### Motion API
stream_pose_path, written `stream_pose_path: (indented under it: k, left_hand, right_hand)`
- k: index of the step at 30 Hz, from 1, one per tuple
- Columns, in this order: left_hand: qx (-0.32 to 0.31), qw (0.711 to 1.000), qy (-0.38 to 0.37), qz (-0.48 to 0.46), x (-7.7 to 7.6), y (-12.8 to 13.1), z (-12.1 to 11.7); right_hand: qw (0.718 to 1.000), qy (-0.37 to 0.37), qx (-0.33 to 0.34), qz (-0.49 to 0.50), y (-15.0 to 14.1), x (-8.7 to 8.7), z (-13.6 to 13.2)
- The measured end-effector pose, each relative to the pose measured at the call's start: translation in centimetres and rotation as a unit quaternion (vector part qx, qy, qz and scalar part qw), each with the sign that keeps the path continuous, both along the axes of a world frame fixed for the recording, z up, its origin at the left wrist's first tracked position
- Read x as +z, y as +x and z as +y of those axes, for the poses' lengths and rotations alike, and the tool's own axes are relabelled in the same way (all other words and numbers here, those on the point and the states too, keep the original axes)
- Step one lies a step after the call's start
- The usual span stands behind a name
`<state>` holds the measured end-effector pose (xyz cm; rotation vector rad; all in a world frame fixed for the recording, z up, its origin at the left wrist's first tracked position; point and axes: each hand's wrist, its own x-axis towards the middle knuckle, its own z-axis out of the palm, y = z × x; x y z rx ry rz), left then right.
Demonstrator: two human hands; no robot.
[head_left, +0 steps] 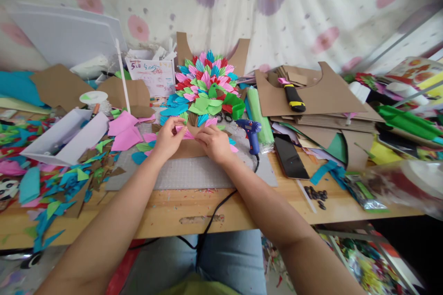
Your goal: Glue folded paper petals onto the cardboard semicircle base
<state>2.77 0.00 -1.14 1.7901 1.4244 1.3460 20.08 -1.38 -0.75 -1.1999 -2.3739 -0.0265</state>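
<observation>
My left hand [169,139] pinches a pleated pink paper petal [188,134] between thumb and fingers. From the other side, my right hand [214,142] closes its curled fingers at that petal's edge; its fingertips are partly hidden. Beneath both hands lies a brown cardboard piece [187,148] on a grey cutting mat [194,175]. Blue, green, brown and pink petals surround my fingers. Just beyond, layered colourful petals [207,73] cover a cardboard shape. To the right of my right hand, a blue hot glue gun [252,134] rests on the mat.
Paper scraps [69,179] and an open white box [62,140] crowd the left. On the right are a black phone [290,156], a green paper roll [259,117], stacked cardboard [311,97] and a yellow-black cutter [294,97]. A black cord [216,209] crosses the table's front edge.
</observation>
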Motion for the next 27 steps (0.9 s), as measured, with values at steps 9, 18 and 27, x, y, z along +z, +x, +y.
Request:
stream_pose_path:
  k: [9,18,27]
  left_hand:
    - [-0.047,0.999,-0.004,-0.003,-0.1,0.1,-0.2]
    - [0.027,0.957,0.195,0.214,1.5,0.5,-1.4]
    - [-0.016,0.927,0.193,0.32,1.2,0.3,-0.6]
  right_hand:
    - [0.997,0.006,-0.068,0.047,0.1,0.1,-0.1]
    - [0.991,-0.025,-0.121,0.051,0.1,0.0,0.0]
    - [0.996,-0.033,-0.086,0.019,0.0,0.3,-0.3]
